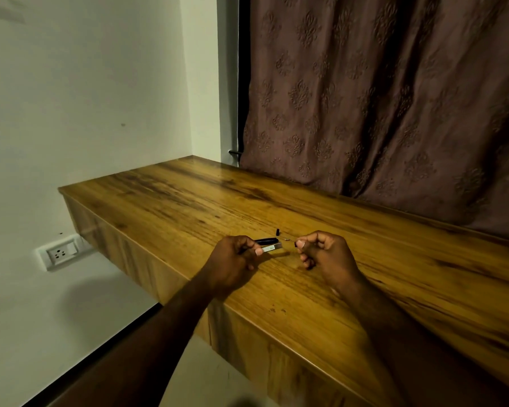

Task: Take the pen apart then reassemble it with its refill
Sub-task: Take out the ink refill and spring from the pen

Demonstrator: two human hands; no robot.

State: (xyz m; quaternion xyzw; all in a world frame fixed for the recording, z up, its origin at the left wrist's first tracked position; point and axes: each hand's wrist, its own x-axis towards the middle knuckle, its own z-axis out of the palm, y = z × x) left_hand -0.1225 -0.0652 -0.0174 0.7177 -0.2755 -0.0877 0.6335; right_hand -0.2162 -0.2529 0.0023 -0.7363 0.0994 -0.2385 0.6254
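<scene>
Both hands hover just above the centre of the wooden desk in the head view, forearms reaching in from the bottom edge. Fingers of the left hand are curled around a pale, silvery pen barrel, whose free end juts rightward past the thumb. Facing it, the right hand is closed in a pinch on a small dark piece at thumb and forefinger tips (too small to say which part of the pen it is). On the desk just above the hands lie a black tube-like part, a tiny black cap-like bit standing further up, and what may be a thin spring or refill tip. The pen looks apart, with refitting probably under way. My worry is the loose pieces: they are small, round and lie on a smooth top, so a brushing knuckle or sleeve could roll them off the near edge. The pinched piece could also slip, being held only by fingertips, or go on crooked if the two hands are not lined up.
</scene>
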